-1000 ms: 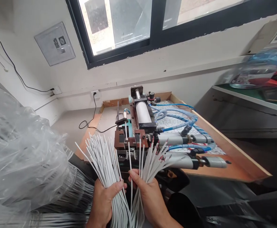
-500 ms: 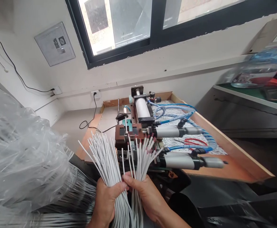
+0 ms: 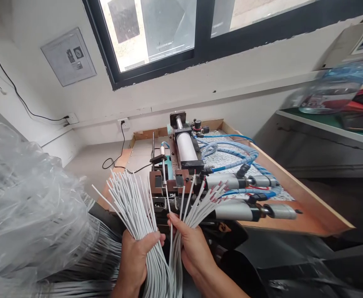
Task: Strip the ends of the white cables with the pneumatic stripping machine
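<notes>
My left hand [image 3: 136, 254] is wrapped round a thick bundle of plain-ended white wires [image 3: 130, 203]. In my right hand [image 3: 195, 248] is a smaller bundle of white wires [image 3: 200, 213], fanned to the right, several with reddish tips. Between its thumb and forefinger my right hand also pinches a single white wire [image 3: 169, 200], which stands upright. That wire's tip is at the brown block [image 3: 155, 178] on the front of a pneumatic machine [image 3: 186, 147]; whether it is inside the gap, I cannot tell.
Silver air cylinders [image 3: 234, 210] and blue hoses [image 3: 246, 157] spread to the machine's right. A wooden-edged tray [image 3: 296, 178] surrounds it. More wires under clear plastic [image 3: 29, 198] are piled at the left. A green-topped shelf [image 3: 306, 118] holds a plastic container at the right.
My right hand has moved slightly away from my left and up, raising the single wire to the brown block. The red-tipped bundle now leans further right. The front cylinder parts have shifted.
</notes>
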`<state>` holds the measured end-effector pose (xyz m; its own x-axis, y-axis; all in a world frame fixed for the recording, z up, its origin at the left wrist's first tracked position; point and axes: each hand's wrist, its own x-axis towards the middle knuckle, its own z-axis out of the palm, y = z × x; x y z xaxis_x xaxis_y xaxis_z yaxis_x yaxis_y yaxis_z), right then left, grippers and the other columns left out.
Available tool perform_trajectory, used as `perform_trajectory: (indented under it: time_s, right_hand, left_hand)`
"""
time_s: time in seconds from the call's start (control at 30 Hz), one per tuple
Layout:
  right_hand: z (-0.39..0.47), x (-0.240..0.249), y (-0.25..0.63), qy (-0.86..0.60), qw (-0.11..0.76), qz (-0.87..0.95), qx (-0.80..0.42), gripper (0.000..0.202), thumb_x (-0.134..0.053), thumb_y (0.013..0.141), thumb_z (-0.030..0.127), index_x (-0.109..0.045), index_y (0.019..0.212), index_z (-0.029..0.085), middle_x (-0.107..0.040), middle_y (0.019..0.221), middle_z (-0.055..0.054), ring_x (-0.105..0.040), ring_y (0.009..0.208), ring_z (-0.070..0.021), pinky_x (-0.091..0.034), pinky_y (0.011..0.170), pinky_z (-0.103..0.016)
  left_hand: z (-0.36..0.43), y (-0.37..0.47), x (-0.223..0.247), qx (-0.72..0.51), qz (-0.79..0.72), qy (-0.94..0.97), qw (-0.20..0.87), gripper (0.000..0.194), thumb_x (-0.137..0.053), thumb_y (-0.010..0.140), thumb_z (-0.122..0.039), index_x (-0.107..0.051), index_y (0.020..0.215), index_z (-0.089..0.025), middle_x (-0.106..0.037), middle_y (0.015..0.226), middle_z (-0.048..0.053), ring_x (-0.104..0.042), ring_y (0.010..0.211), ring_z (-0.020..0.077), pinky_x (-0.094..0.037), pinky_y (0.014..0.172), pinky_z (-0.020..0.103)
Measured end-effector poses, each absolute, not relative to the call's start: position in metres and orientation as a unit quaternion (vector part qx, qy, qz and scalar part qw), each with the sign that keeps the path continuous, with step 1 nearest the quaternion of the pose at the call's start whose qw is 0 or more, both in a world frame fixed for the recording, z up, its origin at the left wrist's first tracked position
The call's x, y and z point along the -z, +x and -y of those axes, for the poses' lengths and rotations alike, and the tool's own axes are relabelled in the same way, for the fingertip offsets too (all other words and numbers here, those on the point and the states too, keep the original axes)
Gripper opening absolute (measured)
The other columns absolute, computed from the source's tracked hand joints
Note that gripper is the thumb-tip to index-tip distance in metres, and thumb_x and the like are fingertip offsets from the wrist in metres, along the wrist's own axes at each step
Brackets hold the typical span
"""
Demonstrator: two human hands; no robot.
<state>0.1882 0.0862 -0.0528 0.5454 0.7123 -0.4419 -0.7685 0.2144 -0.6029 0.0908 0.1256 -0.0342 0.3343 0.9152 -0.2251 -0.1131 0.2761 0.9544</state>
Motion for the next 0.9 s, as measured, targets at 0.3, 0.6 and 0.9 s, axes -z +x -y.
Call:
perform_trajectory:
  time_s: [0.3, 0.6, 0.9]
  right_hand:
    - [-0.08, 0.045, 0.185, -0.361, 0.746, 0.035, -0.559, 0.021, -0.07, 0.056, 0.027, -0.062, 0.069, 0.011, -0.059, 0.056, -0.001, -0.05, 0.047, -0.0112, -0.041, 0.046, -0.023]
    - [-0.062, 0.048, 0.183, -0.45, 0.737, 0.136, -0.485, 0.015, -0.068, 0.059, 0.027, -0.061, 0.062, 0.014, -0.057, 0.054, 0.002, -0.048, 0.053, -0.0104, -0.04, 0.056, -0.022]
    - [-0.06, 0.052, 0.185, -0.49, 0.738, 0.107, -0.452, 0.016, -0.067, 0.059, 0.028, -0.06, 0.057, 0.014, -0.057, 0.051, 0.0, -0.051, 0.052, -0.0134, -0.041, 0.054, -0.024]
  left_hand:
    - [-0.122, 0.088, 0.037, -0.381, -0.403, 0.485, 0.677, 0.017, -0.066, 0.055, -0.009, -0.063, 0.072, -0.012, -0.066, 0.062, 0.002, -0.059, 0.056, 0.0174, -0.048, 0.057, 0.031]
    - [-0.113, 0.087, 0.038, -0.361, -0.364, 0.524, 0.68, 0.024, -0.064, 0.057, -0.01, -0.065, 0.081, -0.012, -0.068, 0.075, 0.005, -0.059, 0.072, 0.0214, -0.045, 0.069, 0.032]
    - [-0.117, 0.081, 0.048, -0.372, -0.406, 0.483, 0.681, 0.014, -0.065, 0.055, -0.01, -0.062, 0.069, -0.011, -0.064, 0.06, 0.002, -0.059, 0.057, 0.0175, -0.046, 0.058, 0.03]
